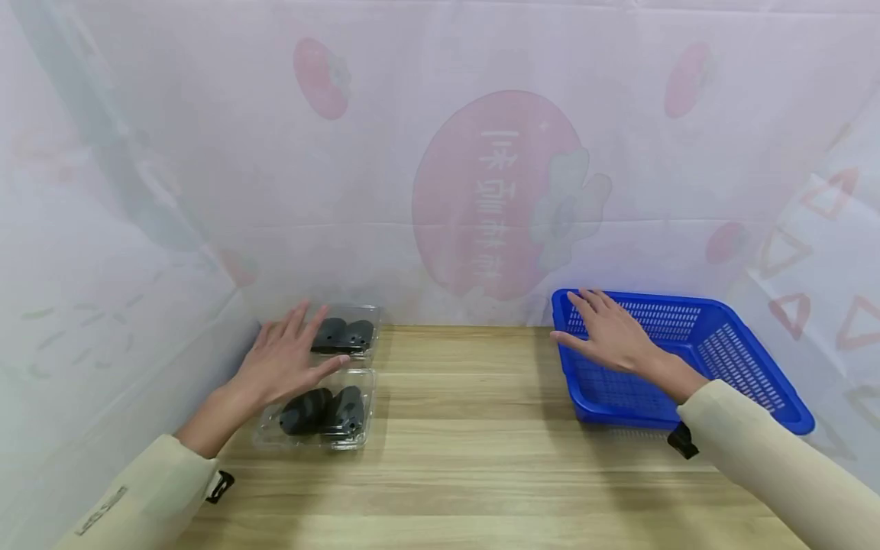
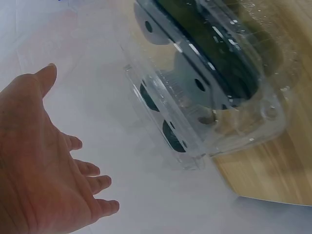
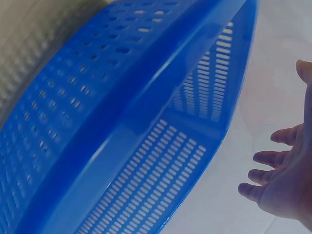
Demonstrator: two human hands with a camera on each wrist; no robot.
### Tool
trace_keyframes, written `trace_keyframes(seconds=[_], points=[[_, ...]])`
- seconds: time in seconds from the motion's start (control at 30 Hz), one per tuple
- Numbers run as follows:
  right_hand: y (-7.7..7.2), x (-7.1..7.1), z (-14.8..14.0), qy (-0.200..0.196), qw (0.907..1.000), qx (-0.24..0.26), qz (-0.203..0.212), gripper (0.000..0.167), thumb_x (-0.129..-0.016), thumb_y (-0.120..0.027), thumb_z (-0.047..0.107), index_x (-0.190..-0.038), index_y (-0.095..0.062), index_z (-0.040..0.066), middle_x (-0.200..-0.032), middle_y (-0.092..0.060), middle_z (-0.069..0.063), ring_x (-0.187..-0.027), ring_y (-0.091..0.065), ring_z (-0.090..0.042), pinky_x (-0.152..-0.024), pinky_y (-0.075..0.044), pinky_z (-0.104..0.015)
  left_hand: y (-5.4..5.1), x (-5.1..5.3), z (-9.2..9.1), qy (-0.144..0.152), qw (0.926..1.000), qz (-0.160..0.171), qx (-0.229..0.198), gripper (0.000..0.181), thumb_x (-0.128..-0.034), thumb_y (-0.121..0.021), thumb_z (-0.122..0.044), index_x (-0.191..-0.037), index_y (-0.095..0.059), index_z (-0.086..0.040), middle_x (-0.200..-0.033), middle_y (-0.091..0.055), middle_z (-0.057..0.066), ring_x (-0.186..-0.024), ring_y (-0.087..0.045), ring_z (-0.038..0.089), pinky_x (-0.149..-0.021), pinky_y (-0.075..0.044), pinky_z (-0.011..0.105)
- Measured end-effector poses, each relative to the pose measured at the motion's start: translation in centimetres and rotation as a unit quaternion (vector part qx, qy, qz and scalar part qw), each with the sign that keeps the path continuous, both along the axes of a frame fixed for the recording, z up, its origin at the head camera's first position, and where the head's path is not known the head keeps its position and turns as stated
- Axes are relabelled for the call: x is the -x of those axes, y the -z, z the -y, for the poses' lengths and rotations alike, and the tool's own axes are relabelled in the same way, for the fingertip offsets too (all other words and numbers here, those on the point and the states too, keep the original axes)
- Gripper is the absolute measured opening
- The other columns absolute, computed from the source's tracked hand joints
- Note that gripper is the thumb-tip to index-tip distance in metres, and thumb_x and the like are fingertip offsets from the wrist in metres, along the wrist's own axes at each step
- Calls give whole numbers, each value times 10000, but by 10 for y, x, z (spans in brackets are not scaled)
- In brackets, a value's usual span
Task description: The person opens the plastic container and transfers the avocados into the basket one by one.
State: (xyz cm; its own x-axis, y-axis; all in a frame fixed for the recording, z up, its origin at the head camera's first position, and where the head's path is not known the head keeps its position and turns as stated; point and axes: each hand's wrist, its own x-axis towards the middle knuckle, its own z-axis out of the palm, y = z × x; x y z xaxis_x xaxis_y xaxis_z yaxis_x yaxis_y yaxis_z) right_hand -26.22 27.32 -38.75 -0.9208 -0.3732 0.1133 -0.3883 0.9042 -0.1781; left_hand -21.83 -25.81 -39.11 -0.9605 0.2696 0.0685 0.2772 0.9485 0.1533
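Note:
My left hand [image 1: 282, 363] hovers with spread fingers over two clear plastic boxes at the left, holding nothing. The front box [image 1: 369, 405] contains dark rounded objects [image 1: 307, 411] whose kind I cannot tell. Behind it, the back box [image 1: 367, 312] has similar dark rounded contents [image 1: 359, 334]; my hand partly covers both boxes. In the left wrist view the front box [image 2: 253, 141] looms close, apart from the palm. On the right, my right hand [image 1: 615, 336] is stretched out over a blue perforated plastic basket [image 1: 626, 416], fingers extended and nothing held.
A wooden tabletop [image 1: 467, 443] lies between the boxes and the basket. Pale printed sheeting [image 1: 385, 176] encloses the back and both sides, close behind the boxes and the basket.

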Motion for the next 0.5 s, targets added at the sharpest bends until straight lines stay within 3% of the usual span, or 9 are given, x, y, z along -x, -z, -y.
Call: trace_keyframes(seconds=[0.27, 0.5], points=[[-2, -6, 20, -139, 9996, 243, -91, 827, -1052, -606, 518, -1627, -355, -21, -1656, -338, -299, -1531, -285, -527, -1199, -287, -700, 4, -4, 8, -130, 9997, -92, -197, 968, -1033, -534, -660, -1676, -207, -14, -1669, -197, 390, -1492, -257, 620, -1186, -190, 773], [-4, -13, 43, -337, 9979, 554, 59, 868, -1051, -582, 574, -1639, -330, -13, -1674, -319, -282, -1531, -307, -503, -1171, -341, -692, 6, -8, 18, -267, 9971, 232, -673, 939, -1057, -517, -631, -1667, -216, 16, -1645, -196, 427, -1459, -266, 660, -1111, -286, 805]])
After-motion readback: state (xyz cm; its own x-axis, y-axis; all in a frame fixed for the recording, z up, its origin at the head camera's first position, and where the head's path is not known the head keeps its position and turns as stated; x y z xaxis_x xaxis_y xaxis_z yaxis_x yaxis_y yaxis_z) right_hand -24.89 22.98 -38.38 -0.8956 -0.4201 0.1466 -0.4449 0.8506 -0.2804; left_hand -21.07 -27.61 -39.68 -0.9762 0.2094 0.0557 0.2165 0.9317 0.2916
